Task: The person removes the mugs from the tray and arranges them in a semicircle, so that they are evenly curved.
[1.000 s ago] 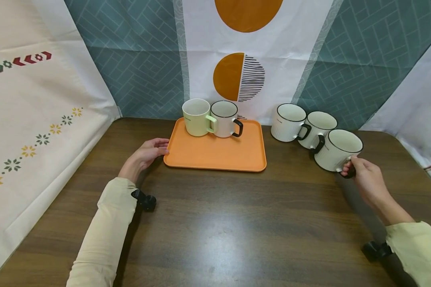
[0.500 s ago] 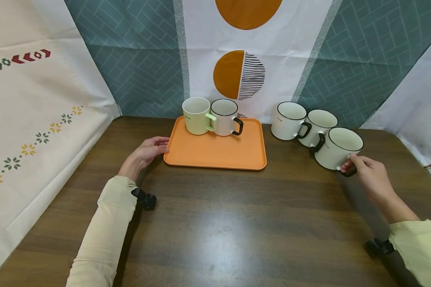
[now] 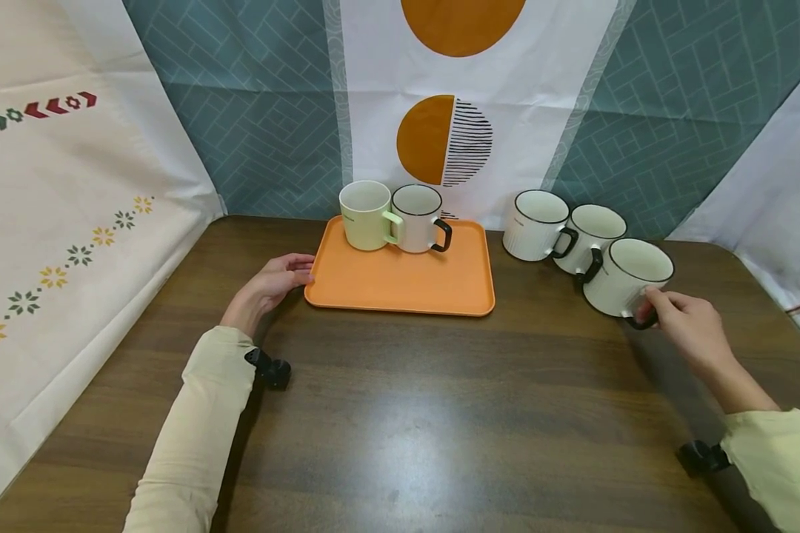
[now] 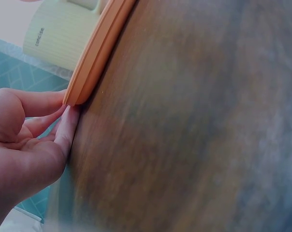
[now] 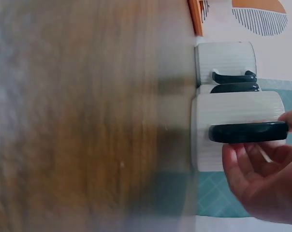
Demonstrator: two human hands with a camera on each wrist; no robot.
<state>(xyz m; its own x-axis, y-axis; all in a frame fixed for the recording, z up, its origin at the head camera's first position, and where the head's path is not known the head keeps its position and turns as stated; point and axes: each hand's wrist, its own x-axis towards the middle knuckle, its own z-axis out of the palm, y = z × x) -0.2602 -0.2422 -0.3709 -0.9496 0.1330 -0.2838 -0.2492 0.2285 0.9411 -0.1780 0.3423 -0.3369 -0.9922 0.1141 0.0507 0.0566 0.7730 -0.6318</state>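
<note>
My right fingers [image 5: 247, 159] are curling at the black handle [image 5: 247, 131] of the nearest white mug [image 3: 627, 277], thumb at its far end. From the right wrist view the handle lies across the fingertips rather than deep in the palm, so I judge it a light pinch, not a full hook. The mug stands upright on the wooden table [image 3: 440, 414], at the right, touching or all but touching the middle white mug [image 3: 593, 233]; a third white mug [image 3: 535, 216] stands just beyond that one.

My left hand [image 3: 271, 285] lies at the left edge of the orange tray [image 3: 407, 285], fingers loosely bent, tips against the rim [image 4: 95, 58] and holding nothing. On the tray's far side stand a pale green mug [image 3: 365, 216] and a white mug with a black handle [image 3: 418, 220], side by side.

What worries me from here: with so shallow a hold, the mug could swing about the handle and tip when lifted. It sits so close to its neighbour that any sideways drag may knock that one, and it in turn the third. On the tray, the free room is the near half; coming in too far back risks clipping the two mugs already there. If my left fingertips push instead of steadying, the tray may slide on the smooth wood.
</note>
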